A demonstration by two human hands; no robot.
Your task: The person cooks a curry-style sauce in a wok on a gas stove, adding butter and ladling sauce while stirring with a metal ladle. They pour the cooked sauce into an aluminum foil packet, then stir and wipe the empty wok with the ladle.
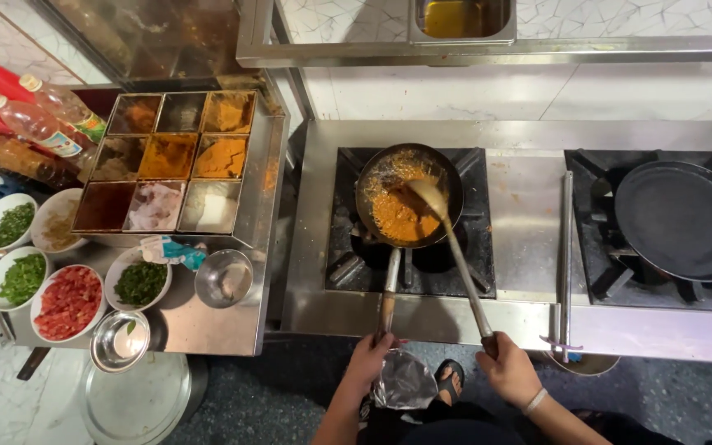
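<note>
- Left hand: fingers curled tight around the near end of the pan handle. The handle's long axis runs almost straight away from the person, leaning slightly right as it goes.
- Right hand: fist wrapped around the near end of the ladle, a pale band on the wrist just behind the grip.
- The ladle's long axis slants up and to the left from the right fist; its bowl end points into the pan, well ahead of the grip and to its left.
- The two grips sit side by side, near each other but apart, both at the front edge of the steel stove.
- Frying pan: straight ahead of the left grip, on the left burner. Orange sauce lies mostly in the near half; the ladle's bowl touches it on the right side.
- A thin steel rod lies on the stove right of the right grip, long axis pointing away from the person.
- Black flat griddle: far right of both grips, on the second burner.
- Left of the left grip, on a side counter: bowls of chopped greens and chopped tomato, then farther off a nine-compartment spice tray.
</note>
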